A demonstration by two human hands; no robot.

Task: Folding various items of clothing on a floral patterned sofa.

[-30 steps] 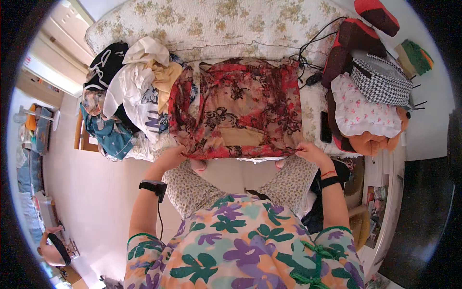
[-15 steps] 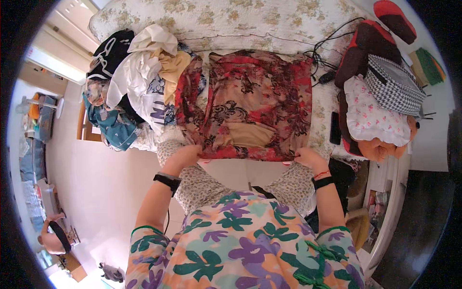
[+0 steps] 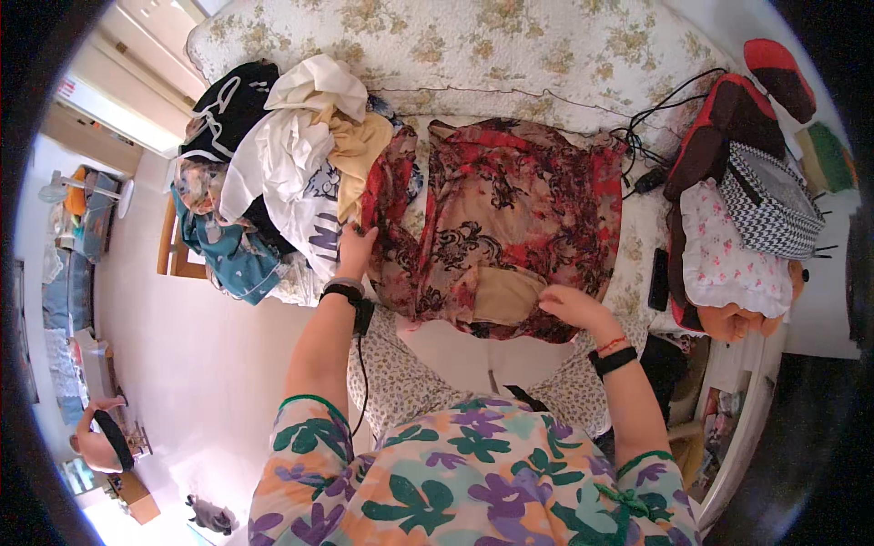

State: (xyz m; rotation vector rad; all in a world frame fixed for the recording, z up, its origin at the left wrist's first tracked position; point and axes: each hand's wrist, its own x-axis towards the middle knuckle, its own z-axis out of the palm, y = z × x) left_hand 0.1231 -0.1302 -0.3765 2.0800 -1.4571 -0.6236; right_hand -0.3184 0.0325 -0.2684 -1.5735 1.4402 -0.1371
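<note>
Lying flat, red patterned garment (image 3: 510,218) runs lengthwise away from both hands.

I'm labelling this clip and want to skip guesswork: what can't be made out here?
Head view:
- Left hand fingertips: tucked into the red patterned garment.
- Right hand palm: faces down on the cloth.
- Clothes pile: lower pieces buried.
- Bed: its near edge lies under the garment.
</note>
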